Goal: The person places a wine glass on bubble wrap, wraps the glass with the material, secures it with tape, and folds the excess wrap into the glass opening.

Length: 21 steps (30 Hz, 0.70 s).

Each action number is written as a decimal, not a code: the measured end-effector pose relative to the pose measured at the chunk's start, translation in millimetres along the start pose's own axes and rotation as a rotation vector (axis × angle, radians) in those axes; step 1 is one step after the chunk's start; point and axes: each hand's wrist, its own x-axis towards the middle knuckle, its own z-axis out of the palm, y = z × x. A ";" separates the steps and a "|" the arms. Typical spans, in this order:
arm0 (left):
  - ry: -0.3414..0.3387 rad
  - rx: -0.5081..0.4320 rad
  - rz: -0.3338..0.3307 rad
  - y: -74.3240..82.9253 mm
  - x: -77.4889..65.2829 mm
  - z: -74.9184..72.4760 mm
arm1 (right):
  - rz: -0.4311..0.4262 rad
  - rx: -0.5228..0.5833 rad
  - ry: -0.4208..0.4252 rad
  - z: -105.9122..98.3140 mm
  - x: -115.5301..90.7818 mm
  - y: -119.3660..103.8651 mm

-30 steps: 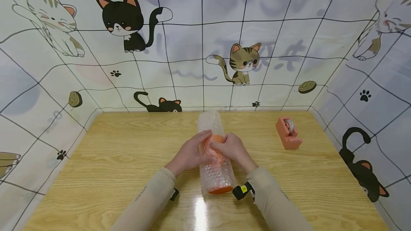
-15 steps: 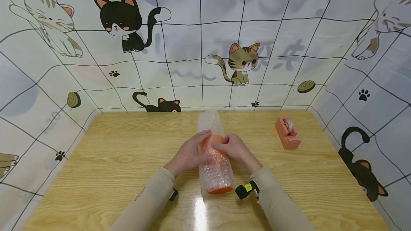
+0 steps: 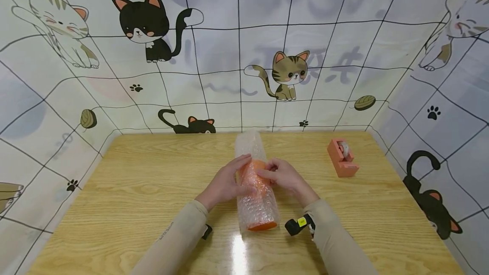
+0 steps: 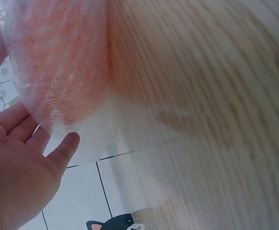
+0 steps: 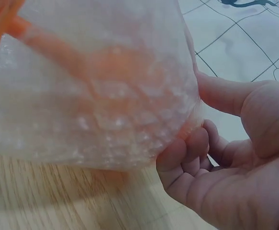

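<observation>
A round-ended orange cylinder (image 3: 262, 226) lies lengthwise on the table inside clear bubble wrap (image 3: 250, 144), which extends beyond its far end. My left hand (image 3: 225, 181) rests along the wrap's left side, fingers and thumb spread over it. In the left wrist view that palm (image 4: 19, 177) stands off the wrap, and the fingers lie relaxed against it. At the right side, my right hand (image 3: 286, 177) pinches the wrap between thumb and curled fingers. The right wrist view shows this grip, with orange blurred through the bubble wrap (image 5: 129, 115).
A pink tape dispenser (image 3: 342, 159) with a roll of clear tape stands at the back right of the wooden table (image 3: 153, 173). Cloth walls (image 3: 221, 54) printed with cats and grid lines enclose the table at the back and both sides.
My right hand and wrist have shifted slightly to the right, with the fingers drawn toward the wrap's right side. The left hand and the wrapped cylinder hold their place.
</observation>
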 end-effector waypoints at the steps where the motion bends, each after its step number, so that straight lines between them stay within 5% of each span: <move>1: -0.001 -0.002 -0.001 -0.1 0.0 0.0 | 0.002 0.006 -0.003 -0.8 -0.3 0.1; 16: 0.001 0.023 0.025 1.4 -3.0 -5.2 | 0.104 -0.042 -0.047 -5.9 -4.6 3.6; 21: 0.085 -0.024 0.013 -2.7 -6.1 -3.9 | 0.107 0.013 -0.093 -6.7 -6.7 4.6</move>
